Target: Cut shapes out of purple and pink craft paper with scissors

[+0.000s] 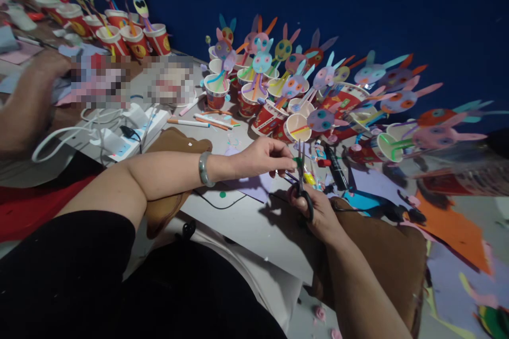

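My right hand [316, 209] grips black-handled scissors [305, 196], blades pointing up and slightly apart. My left hand [264, 159], with a bracelet at its wrist, is pinched on a small piece of green paper [297, 162] beside the blades. Whether the blades touch the paper I cannot tell. Under the hands lies a sheet of light purple paper [260, 186] on the table. A small green paper disc [222, 194] lies to the left of it. A black marker [337, 168] lies just right of the scissors.
Paper cups [270, 118] with paper rabbit heads crowd the back of the table. More red cups [134, 41] stand at back left. A white power strip [139, 132] with cables lies left, near another person's arm [24, 100]. Orange paper [453, 228] lies at right.
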{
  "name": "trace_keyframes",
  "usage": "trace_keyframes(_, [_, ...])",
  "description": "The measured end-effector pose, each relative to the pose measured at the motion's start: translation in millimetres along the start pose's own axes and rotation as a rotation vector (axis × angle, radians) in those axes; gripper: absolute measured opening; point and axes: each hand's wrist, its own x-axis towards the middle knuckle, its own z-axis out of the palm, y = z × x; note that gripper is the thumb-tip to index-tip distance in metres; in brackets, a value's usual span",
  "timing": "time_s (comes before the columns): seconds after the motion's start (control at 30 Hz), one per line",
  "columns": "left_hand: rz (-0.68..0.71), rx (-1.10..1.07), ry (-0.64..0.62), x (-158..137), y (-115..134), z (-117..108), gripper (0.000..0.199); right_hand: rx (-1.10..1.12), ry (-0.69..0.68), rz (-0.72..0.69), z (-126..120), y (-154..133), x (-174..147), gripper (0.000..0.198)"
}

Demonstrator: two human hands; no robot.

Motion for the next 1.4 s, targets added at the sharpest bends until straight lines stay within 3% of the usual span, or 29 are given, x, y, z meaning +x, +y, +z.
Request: trace_keyframes(1.4, [0.004,0.073,0.030,0.0,3.1,-0.8,0.016,-0.008,-0.016,0.034,-3.5,-2.9,0.5,0.067])
